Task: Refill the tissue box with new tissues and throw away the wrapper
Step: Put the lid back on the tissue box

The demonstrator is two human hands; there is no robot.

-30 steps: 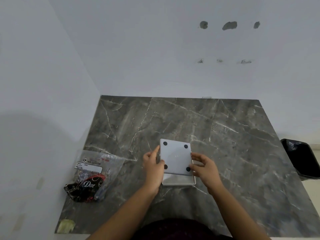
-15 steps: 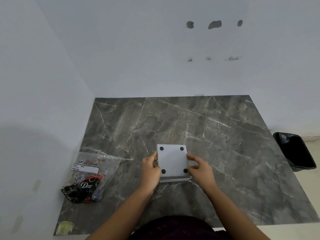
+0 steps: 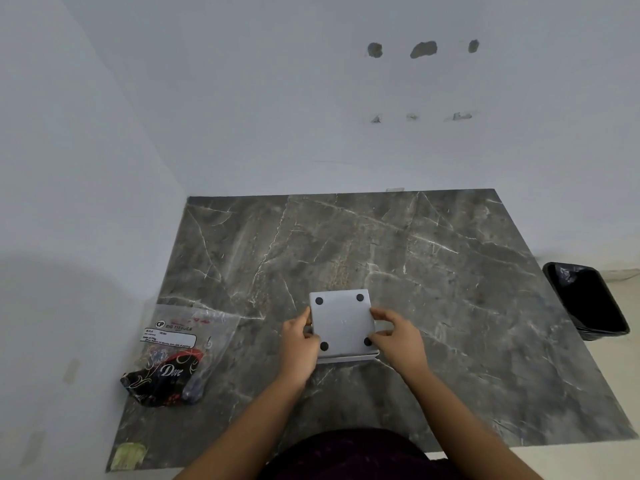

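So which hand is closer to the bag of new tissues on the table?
Left. The left hand grips the tissue box's left edge, on the side facing the tissue bag. The right hand holds the box's opposite edge, farther away.

Left hand [image 3: 298, 344] curled, thumb up, fingers pressed on left edge of grey box [image 3: 342, 322]. Right hand [image 3: 398, 336] mirrored on right edge, fingers bent, thumb forward. Both forearms bare, angled inward from bottom.

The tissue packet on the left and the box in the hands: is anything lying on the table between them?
No. In the head view, only bare marble table separates the tissue packet from the box.
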